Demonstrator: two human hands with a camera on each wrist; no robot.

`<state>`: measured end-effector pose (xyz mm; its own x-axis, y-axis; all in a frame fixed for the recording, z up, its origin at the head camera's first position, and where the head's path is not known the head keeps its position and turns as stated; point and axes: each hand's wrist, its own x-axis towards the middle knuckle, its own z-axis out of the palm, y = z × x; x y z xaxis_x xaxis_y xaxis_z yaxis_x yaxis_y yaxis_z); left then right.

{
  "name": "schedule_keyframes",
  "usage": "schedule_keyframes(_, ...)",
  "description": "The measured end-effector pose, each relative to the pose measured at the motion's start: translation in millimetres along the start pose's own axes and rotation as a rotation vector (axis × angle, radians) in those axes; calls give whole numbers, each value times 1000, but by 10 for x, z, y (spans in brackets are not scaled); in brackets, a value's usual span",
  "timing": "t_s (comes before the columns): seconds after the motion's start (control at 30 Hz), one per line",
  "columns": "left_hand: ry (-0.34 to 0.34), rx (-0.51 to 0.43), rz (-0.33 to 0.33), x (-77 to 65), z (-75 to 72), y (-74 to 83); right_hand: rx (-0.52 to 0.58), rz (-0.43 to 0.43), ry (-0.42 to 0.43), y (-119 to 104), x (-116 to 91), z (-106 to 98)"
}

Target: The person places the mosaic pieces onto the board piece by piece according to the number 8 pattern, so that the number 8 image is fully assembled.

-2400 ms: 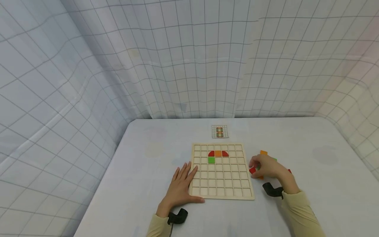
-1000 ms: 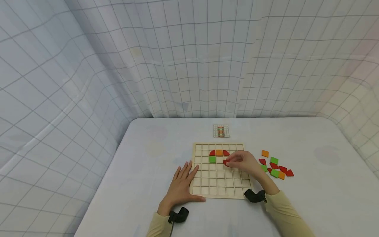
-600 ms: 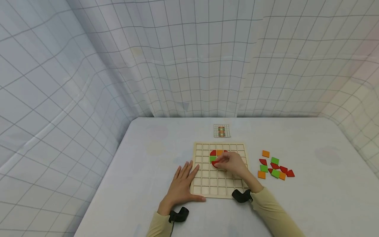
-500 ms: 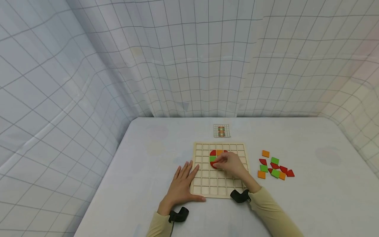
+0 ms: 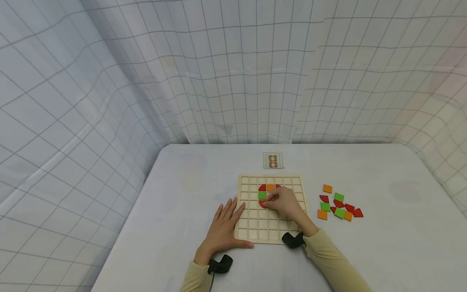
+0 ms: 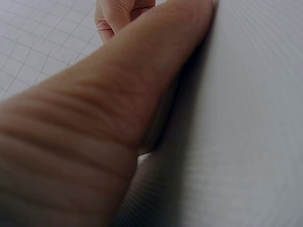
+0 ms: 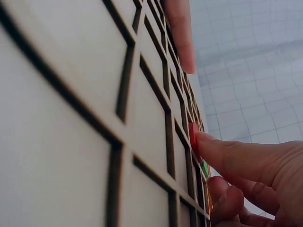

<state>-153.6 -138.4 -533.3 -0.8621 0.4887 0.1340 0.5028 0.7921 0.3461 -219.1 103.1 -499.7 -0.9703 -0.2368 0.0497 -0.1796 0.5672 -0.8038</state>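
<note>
My left hand (image 5: 221, 232) lies spread at the left edge of a wooden grid board (image 5: 262, 224), fingertips on its rim and thumb along the near edge. My right hand (image 5: 286, 202) is over the board and pinches a red quarter-circle tile (image 5: 262, 204), its thumb on the tile's edge. In the right wrist view that red tile (image 7: 192, 135) sits at the grid, slightly proud of it. Directly behind it is a green square tile (image 5: 262, 195). The row beyond has a red quarter-circle, an orange square tile (image 5: 270, 187) and another red tile, partly hidden by my fingers.
Right of the board lie several loose tiles: red quarter-circles (image 5: 358, 213), green squares (image 5: 339, 197) and orange squares (image 5: 327, 188). A small pattern card (image 5: 273, 160) lies behind the board. Gridded white curtains (image 5: 240, 81) surround the white table (image 5: 182, 194).
My right hand has brought the red quarter-circle tile from the loose tiles leftward to the cell in front of the green square. The left hand has stayed at the board's edge.
</note>
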Motion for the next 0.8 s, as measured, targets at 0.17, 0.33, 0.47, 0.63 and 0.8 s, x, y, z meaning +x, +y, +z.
schedule_keyframes(0.17,-3,3,-2,0,0,1,0,0,-6,-7,-8,-8)
schedule_keyframes(0.33,-1,-3,2,2,-4,7,12,9,-19,-3,-5,-8)
schedule_keyframes(0.47,-2,-6,0,5,-12,12,5,-8,-11,24,-2,-11)
schedule_keyframes(0.63,-5,-12,-2,-1,-19,17,-7,-18,-2,61,-23,-35)
schedule_keyframes(0.8,1,-17,-3,-5,-11,14,-30,-68,25,130,-74,-191)
